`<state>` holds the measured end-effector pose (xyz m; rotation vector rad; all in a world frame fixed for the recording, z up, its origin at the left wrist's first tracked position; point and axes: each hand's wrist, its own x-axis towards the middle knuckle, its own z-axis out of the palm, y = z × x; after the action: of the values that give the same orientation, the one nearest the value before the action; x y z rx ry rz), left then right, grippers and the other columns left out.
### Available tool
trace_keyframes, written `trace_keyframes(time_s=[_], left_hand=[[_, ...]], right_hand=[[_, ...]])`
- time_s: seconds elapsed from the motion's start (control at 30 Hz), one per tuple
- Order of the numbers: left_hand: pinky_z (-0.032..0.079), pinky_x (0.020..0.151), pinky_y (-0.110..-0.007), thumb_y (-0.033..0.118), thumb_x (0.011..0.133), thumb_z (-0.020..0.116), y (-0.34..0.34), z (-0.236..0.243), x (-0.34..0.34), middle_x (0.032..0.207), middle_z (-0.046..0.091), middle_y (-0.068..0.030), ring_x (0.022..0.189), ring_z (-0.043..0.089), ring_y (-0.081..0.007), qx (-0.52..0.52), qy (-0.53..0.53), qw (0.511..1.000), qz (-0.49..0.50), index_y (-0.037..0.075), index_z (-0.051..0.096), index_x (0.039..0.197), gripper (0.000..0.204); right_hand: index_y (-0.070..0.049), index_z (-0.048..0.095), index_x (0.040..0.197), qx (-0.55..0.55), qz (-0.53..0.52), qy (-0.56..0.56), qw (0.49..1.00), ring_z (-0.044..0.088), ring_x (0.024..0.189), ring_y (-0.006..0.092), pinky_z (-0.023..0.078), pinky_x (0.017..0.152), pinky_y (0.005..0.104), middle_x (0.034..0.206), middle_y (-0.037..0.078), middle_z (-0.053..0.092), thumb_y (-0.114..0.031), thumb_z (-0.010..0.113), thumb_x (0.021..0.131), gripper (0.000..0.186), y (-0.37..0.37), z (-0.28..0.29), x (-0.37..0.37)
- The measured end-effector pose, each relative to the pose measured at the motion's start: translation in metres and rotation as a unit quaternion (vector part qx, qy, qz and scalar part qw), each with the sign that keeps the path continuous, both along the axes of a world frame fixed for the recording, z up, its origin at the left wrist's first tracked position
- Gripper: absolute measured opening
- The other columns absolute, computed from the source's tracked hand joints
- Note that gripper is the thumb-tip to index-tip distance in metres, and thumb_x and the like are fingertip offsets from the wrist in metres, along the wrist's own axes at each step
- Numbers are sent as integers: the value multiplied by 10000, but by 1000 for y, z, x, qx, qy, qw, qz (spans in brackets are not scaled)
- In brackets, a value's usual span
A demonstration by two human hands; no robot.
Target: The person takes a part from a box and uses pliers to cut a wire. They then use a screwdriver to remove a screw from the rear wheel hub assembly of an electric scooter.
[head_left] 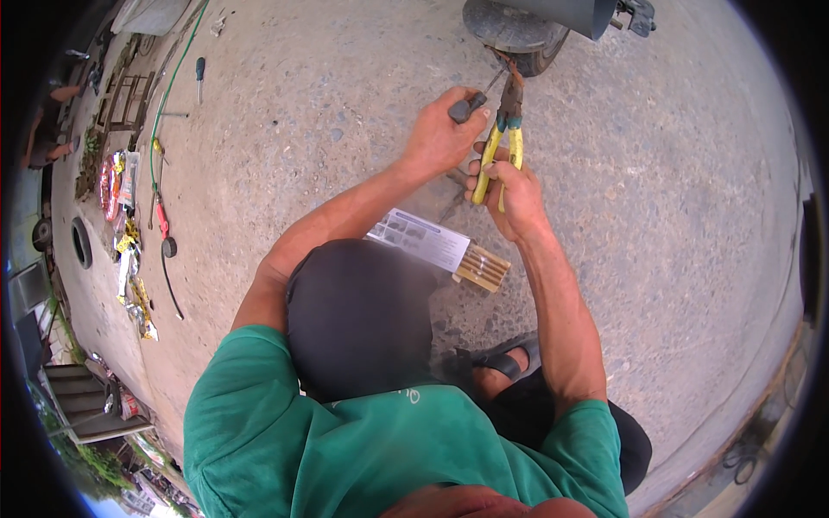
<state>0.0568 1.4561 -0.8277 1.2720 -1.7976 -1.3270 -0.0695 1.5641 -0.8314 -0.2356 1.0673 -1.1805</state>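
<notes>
My left hand (446,129) is closed on a black-handled tool (467,108), whose thin metal shaft points at the small wheel (542,59). Beside it, my right hand (515,197) grips pliers (511,129) by their yellow handles. The dark jaws reach up to a reddish-brown strip (512,67) at the tyre's near edge; whether they are clamped on it I cannot tell. On the ground below my hands lies a packet of brown tyre repair strips (485,267) with a white printed card. A dark rounded seat or knee-like shape (358,319) fills the space before my chest.
A screwdriver (200,79) lies at the upper left, near a green hose (164,95). Further down are a red-handled inflator gauge (164,226) with a black hose, torn wrappers (131,276) and a loose tyre (81,243). Another person's limbs (59,154) show at the far left.
</notes>
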Motion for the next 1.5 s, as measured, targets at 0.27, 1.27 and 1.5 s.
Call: trace_keyframes(time_s=[0.27, 1.27, 1.5], left_hand=[[563, 884, -365, 255, 963, 689, -1, -4, 1, 1151, 719, -192, 1031, 708, -277, -38, -17, 999, -4, 14, 641, 1281, 403], [548, 842, -457, 179, 888, 708, -33, 3, 11, 1041, 707, -179, 995, 668, -389, -311, -126, 936, -104, 52, 655, 1160, 306], [557, 824, -396, 171, 908, 689, -27, -1, 7, 1019, 726, -154, 950, 712, -324, -189, -85, 976, -66, 38, 647, 1184, 309]], right_hand=[[-5, 510, 1333, -42, 24, -117, 992, 615, 891, 229, 514, 821, 407, 1000, 91, 625, -135, 514, 893, 458, 2, -4, -8], [18, 586, 1188, 23, 200, 196, 960, 651, 760, 183, 518, 709, 352, 853, 91, 661, -117, 609, 893, 325, 75, -54, 40], [36, 572, 1368, 60, 405, 521, 749, 687, 1030, 355, 513, 932, 429, 1073, 239, 714, -482, 653, 858, 731, 23, -26, -68]])
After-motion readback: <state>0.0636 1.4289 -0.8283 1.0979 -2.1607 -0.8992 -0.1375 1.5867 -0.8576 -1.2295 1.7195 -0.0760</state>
